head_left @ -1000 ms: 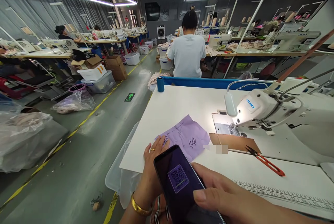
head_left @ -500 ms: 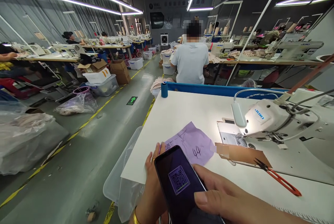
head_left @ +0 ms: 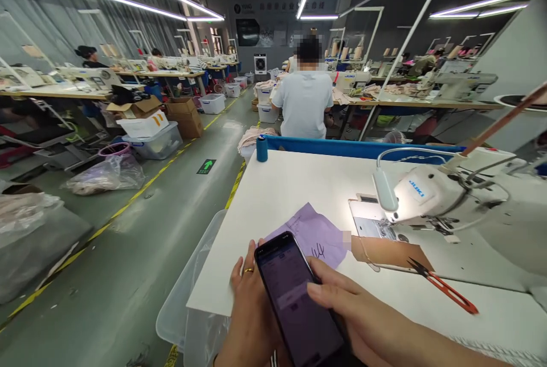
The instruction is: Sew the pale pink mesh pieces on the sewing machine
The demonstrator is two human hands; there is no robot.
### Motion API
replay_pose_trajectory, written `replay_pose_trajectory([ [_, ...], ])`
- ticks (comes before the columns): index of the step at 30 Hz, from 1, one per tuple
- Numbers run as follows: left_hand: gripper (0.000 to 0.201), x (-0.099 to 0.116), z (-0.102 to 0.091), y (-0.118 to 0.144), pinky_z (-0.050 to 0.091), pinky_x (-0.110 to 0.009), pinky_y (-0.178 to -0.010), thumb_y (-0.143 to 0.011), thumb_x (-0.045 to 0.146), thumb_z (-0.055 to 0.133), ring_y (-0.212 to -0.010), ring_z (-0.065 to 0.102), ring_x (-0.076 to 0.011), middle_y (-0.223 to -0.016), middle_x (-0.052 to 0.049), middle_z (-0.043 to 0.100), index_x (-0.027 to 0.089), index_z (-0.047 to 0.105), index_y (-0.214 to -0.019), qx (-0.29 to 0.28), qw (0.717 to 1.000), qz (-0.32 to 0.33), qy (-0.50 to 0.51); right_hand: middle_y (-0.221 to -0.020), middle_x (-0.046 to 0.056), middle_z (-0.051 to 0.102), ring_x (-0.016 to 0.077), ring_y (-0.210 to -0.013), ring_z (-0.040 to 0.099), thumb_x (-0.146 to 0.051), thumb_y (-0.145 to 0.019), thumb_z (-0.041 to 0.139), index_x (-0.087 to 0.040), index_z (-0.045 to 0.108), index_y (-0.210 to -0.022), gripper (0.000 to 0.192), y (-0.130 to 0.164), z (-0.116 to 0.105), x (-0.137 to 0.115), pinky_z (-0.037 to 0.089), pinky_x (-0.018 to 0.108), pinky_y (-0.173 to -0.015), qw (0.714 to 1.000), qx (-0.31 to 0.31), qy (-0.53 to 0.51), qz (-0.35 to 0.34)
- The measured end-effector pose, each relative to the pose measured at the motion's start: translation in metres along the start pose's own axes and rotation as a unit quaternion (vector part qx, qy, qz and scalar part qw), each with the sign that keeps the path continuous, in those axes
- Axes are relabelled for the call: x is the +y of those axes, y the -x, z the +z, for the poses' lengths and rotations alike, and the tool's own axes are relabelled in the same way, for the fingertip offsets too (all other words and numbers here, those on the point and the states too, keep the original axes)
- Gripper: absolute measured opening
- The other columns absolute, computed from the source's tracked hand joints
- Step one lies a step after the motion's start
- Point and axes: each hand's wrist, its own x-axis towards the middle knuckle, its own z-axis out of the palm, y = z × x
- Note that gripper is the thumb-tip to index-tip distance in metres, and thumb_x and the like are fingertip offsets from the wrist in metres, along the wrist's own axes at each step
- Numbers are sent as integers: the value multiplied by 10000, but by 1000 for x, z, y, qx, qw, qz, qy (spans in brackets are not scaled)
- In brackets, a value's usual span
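My right hand is closed around a black smartphone, its thumb over the screen, which shows a dim page with a lighter box. Behind the phone a purple paper slip with a handwritten "44" lies on the white tabletop; the phone hides part of it. My left hand, with a ring on one finger, rests at the slip's left edge, fingers stretched out and partly hidden by the phone. Orange-handled thread snips lie to the right, their dark blades over a brown strip.
A white JUKI sewing machine with a lit lamp stands on the right. A blue thread spool sits at the table's far left corner. A clear plastic bin is beside the table. Ahead, a person in a white shirt sits.
The phone screen has switched from a camera view of a QR code to a page with a lighter box. The slip's printed QR code is now covered. The view has shifted slightly.
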Motion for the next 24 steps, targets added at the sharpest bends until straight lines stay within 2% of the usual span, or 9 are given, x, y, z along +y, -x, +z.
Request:
replay_pose_trajectory([
  [3,686,5,-11,-3,313,-644,-1158,-850,169,592,-1538,322,-399,-1620,-115,457,328,527,-1514,-33,998,-5,-49,-1366,111,660,295,-1265,610,-483,-858,804,-251,550,-1449,684,-1,-14,8,431,465,-1115,999,29,-16,-43],
  [6,627,5,-14,-7,296,-638,-1160,-796,215,660,-1547,302,-404,-1659,-131,385,328,634,-1412,-42,995,7,-93,-1398,116,646,299,-1294,589,-494,-914,743,-233,580,-1418,590,2,-25,12,425,471,-1118,995,39,-25,-87],
  [9,584,0,-12,-9,269,-655,-1159,-744,335,732,-1549,287,-420,-1661,-131,379,368,698,-1327,-47,992,25,-113,-1415,102,641,280,-1320,570,-468,-965,686,-239,587,-1406,506,7,-35,15,420,457,-1122,990,48,-44,-126],
  [11,593,-3,-11,-10,275,-652,-1152,-751,413,743,-1546,297,-416,-1651,-131,397,389,687,-1342,-49,991,29,-123,-1413,95,646,270,-1312,579,-464,-991,648,-243,585,-1405,473,10,-41,17,428,454,-1113,987,51,-61,-143],
  [14,594,-3,-12,-12,277,-620,-1167,-793,482,734,-1545,306,-394,-1641,-105,423,398,659,-1376,-41,988,30,-145,-1348,96,689,275,-1243,630,-499,-973,665,-233,599,-1381,491,11,-47,21,452,463,-1087,983,73,-84,-148],
  [20,596,2,-17,-15,300,-583,-1172,-813,565,722,-1542,318,-376,-1627,-78,453,402,650,-1382,-45,981,34,-188,-1146,124,768,320,-1099,704,-624,-801,800,-168,681,-1225,634,14,-53,22,489,503,-1042,978,121,-107,-133],
  [24,571,0,-15,-15,298,-583,-1178,-859,562,669,-1553,300,-365,-1641,-83,427,399,630,-1404,-44,979,37,-194,-1178,137,760,330,-1136,693,-661,-821,757,-164,683,-1234,650,24,-57,21,472,509,-1061,981,89,-117,-129],
])
